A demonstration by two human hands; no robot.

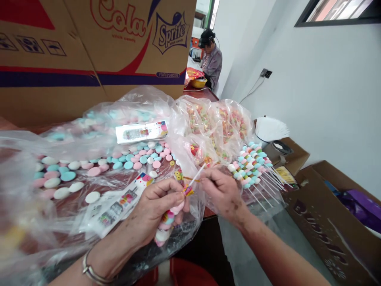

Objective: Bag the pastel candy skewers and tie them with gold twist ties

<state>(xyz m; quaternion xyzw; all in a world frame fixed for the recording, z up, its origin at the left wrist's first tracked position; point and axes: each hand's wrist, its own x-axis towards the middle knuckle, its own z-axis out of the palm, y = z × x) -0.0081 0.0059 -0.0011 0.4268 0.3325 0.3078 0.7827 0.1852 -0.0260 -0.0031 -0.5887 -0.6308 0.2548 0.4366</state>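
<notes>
My left hand [162, 202] is closed around a wrapped candy skewer [166, 224], holding it at the gathered neck of its bag. Pink, white and blue candies show through the clear wrapper, which hangs down below the fingers. From the neck a white stick [197, 174] points up and to the right. Close beside the stick, my right hand [222, 190] pinches the end of a thin gold tie [193, 180] that runs to the neck. Printed candy bags [119, 206] lie left of my left hand. Unwrapped candy skewers [251, 167] are stacked right of my right hand.
Loose pastel candies [95, 171] spread over plastic sheeting on the left. A bundle of printed bags [142, 132] lies on them. Clear sacks of small ring candies [217, 119] stand behind my hands. A large carton [89, 51] blocks the back left. Another person [212, 59] works farther off.
</notes>
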